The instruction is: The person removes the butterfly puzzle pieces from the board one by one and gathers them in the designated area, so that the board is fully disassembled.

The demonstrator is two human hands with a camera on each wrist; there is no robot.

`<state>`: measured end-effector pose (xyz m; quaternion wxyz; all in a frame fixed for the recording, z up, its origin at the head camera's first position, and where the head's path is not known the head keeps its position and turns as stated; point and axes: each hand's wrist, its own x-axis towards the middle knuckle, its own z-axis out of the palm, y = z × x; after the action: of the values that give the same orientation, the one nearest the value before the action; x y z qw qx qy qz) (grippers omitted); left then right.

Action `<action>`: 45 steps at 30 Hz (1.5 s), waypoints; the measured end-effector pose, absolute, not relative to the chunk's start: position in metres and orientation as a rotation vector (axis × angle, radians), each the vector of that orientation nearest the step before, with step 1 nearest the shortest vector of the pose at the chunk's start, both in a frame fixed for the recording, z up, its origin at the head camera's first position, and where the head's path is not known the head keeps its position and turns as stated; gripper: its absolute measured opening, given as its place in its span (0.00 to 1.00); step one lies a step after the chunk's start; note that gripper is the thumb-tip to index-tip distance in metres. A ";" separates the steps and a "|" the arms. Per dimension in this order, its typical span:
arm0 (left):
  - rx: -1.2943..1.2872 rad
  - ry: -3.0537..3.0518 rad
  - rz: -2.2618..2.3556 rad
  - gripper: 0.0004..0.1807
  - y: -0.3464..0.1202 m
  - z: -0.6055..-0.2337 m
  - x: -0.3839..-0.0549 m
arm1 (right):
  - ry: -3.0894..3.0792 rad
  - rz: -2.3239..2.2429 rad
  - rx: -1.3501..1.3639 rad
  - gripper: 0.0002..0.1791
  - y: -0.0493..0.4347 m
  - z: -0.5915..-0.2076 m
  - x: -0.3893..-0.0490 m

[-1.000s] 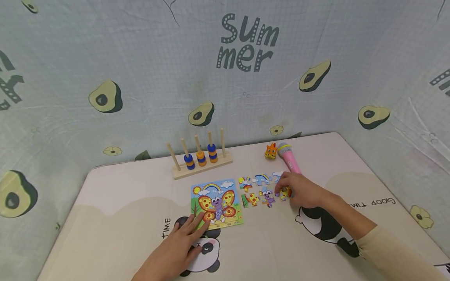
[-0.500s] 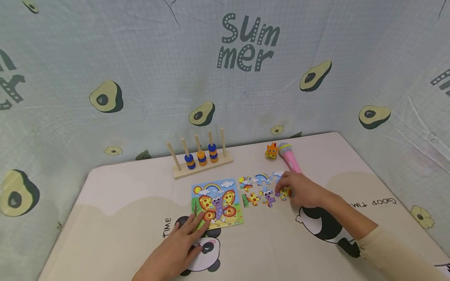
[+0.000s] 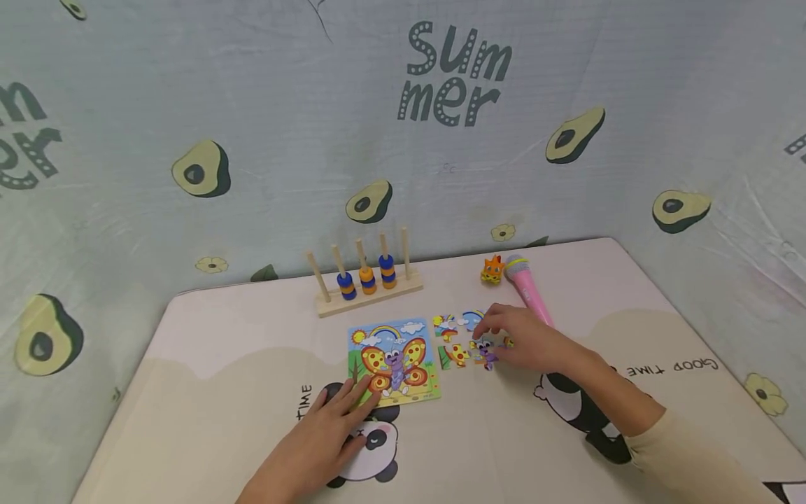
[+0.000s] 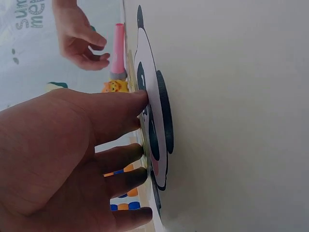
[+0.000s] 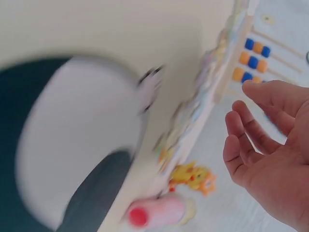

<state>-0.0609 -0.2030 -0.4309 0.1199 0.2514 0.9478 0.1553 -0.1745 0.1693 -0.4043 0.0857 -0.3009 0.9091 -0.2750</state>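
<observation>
left hand (image 3: 327, 437): flat on the tabletop (image 3: 208, 392), fingers straight and spread; fingertips (image 3: 367, 390) press the near-left corner of the butterfly puzzle board (image 3: 392, 362). Left wrist view agrees: fingers extended against the surface, nothing held.
right hand (image 3: 527, 341): hovers over the loose puzzle pieces (image 3: 458, 355), fingers relaxed and slightly bent. Right wrist view shows an open palm holding nothing; frame is motion-blurred.
loose puzzle pieces: small cluster just right of the board, lying flat; some partly hidden under the right hand. Cannot tell which piece the fingers are nearest to.
puzzle board: flat, square to the near edge, between the two hands, pinned only at one corner.
pink microphone (image 3: 532, 288): lies just behind the right hand, head toward the wall, beside the orange toy (image 3: 492, 270).
peg stacker (image 3: 366, 278): behind the board, blue and orange rings on three middle pegs, well apart from both hands.
risk 1: pieces are thin and flat on a slick mat; a fingertip pinch likely slides one instead of lifting it, scattering the cluster.
risk 2: one-corner hold means the board can pivot if a piece is pushed in from the right.
risk 3: right wrist or sleeve (image 3: 686, 455) is close to the microphone; a sweep back could roll it.
</observation>
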 end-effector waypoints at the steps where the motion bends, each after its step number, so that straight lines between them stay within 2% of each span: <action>1: 0.736 2.769 0.448 0.34 -0.203 -0.431 -0.061 | 2.706 -0.825 -0.900 0.15 0.164 -0.403 -0.174; 14: 0.725 2.759 0.393 0.33 -0.210 -0.429 -0.057 | 2.562 -0.796 -1.042 0.18 0.085 -0.405 -0.168; 24: 0.682 2.735 0.378 0.34 -0.214 -0.430 -0.053 | 2.477 -0.746 -1.108 0.16 0.036 -0.413 -0.165; 40: 0.661 2.709 0.353 0.33 -0.217 -0.431 -0.053 | 2.493 -0.582 -1.062 0.20 0.004 -0.421 -0.162; 45: 0.660 2.711 0.368 0.33 -0.218 -0.432 -0.053 | 2.478 -0.582 -1.087 0.24 0.000 -0.423 -0.165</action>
<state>-0.0533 -0.2176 -0.4319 0.1629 0.2315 0.9504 0.1291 -0.1653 0.0005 -0.4227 0.1859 -0.3859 0.8797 -0.2066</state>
